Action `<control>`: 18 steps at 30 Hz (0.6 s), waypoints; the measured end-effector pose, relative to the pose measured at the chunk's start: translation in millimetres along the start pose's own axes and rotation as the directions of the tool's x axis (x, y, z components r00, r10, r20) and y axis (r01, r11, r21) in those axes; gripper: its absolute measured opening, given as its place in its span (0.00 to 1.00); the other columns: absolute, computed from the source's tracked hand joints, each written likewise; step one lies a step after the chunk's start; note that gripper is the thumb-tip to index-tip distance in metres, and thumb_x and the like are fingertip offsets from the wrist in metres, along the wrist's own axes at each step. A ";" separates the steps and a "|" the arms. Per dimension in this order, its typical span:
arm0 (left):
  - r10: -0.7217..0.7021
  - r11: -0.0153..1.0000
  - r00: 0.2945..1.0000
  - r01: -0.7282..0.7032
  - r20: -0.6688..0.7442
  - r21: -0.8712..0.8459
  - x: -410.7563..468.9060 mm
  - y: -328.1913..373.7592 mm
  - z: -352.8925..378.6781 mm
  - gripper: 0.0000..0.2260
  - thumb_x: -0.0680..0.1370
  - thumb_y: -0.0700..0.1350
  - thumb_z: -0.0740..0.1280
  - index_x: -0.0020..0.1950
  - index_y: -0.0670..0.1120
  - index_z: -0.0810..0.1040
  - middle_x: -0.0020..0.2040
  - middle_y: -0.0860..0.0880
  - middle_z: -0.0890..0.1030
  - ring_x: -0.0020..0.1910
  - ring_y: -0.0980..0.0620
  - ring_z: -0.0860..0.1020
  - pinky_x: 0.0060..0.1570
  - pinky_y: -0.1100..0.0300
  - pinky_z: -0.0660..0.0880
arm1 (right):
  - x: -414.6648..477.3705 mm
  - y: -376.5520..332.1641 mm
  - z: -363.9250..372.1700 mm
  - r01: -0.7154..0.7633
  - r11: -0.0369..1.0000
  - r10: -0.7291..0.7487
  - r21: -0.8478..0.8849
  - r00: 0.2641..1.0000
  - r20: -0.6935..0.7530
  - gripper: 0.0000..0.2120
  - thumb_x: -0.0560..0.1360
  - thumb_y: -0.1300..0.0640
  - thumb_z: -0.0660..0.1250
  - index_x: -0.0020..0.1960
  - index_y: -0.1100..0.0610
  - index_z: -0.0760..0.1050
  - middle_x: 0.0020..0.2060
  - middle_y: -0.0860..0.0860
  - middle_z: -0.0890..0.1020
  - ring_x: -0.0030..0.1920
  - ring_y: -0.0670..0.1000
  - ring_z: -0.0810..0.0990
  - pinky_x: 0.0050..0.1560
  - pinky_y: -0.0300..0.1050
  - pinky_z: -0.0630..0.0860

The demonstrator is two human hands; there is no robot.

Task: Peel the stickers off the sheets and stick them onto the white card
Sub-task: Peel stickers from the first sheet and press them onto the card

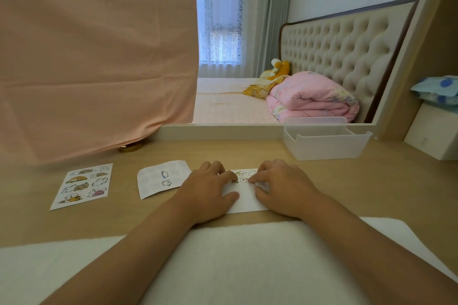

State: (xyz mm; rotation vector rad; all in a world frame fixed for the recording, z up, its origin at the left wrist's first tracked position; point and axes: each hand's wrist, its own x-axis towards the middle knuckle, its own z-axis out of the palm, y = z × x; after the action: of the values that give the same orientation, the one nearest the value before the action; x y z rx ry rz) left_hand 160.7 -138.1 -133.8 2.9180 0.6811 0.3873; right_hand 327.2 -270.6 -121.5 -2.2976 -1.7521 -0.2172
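A full sticker sheet lies flat at the far left of the desk. Beside it, a second sheet shows only two stickers. Just right of that, the white card lies under both hands, with a small cluster of stickers near its far edge. The left hand rests on the card with loose fingers, pinning it. The right hand presses bent fingertips onto the cluster and seems to hold nothing. The step looks like smoothing a sticker down. Next comes reaching left to a sheet and lifting a sticker's edge with a fingernail.
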 end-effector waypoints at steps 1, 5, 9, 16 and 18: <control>-0.001 1.000 1.000 0.001 0.002 -0.014 0.6 -0.3 -0.7 0.22 0.76 0.64 0.58 0.67 0.58 0.73 0.62 0.54 0.71 0.63 0.52 0.68 0.62 0.54 0.69 | 0.3 -2.5 -0.5 -0.005 1.000 0.005 0.009 1.000 -0.004 0.16 0.78 0.46 0.62 0.63 0.41 0.79 0.57 0.42 0.78 0.58 0.49 0.74 0.57 0.47 0.72; -0.045 0.993 0.999 0.043 -0.020 -0.111 1.9 -0.9 -10.4 0.23 0.77 0.60 0.67 0.69 0.54 0.72 0.64 0.54 0.71 0.66 0.54 0.66 0.62 0.58 0.67 | 0.1 -14.9 -2.0 -0.002 0.999 0.003 0.046 1.000 -0.022 0.16 0.78 0.46 0.62 0.64 0.43 0.78 0.59 0.43 0.78 0.61 0.49 0.74 0.58 0.47 0.72; -0.093 0.990 0.993 0.084 -0.072 -0.112 -2.0 -11.9 -30.8 0.20 0.79 0.55 0.67 0.70 0.53 0.71 0.66 0.54 0.72 0.68 0.53 0.67 0.64 0.59 0.67 | 4.0 -30.8 -7.7 0.024 0.995 -0.022 0.095 0.999 -0.024 0.15 0.78 0.47 0.64 0.64 0.44 0.79 0.59 0.42 0.78 0.61 0.48 0.75 0.58 0.46 0.74; -0.293 0.956 0.956 0.294 -0.004 0.017 -50.5 -72.3 -60.3 0.22 0.81 0.51 0.64 0.74 0.55 0.68 0.73 0.55 0.68 0.71 0.52 0.67 0.69 0.55 0.67 | 27.1 -88.3 -10.1 0.111 0.973 -0.118 0.201 0.993 0.024 0.15 0.79 0.47 0.65 0.64 0.43 0.79 0.60 0.43 0.78 0.59 0.48 0.77 0.59 0.46 0.74; -0.293 0.955 0.955 0.290 0.043 0.058 -66.0 -86.1 -61.2 0.26 0.81 0.55 0.63 0.78 0.53 0.63 0.77 0.55 0.63 0.76 0.52 0.61 0.73 0.56 0.60 | 35.5 -105.8 -6.2 0.128 0.969 -0.140 0.213 0.989 0.043 0.16 0.79 0.47 0.65 0.66 0.43 0.77 0.61 0.43 0.77 0.61 0.48 0.76 0.61 0.46 0.73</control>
State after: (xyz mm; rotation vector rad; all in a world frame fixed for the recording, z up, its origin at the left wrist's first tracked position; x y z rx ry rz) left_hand 50.8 -87.4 -104.4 2.7998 1.1090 0.2632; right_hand 235.0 -213.0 -95.3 -2.0587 -1.8632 0.0109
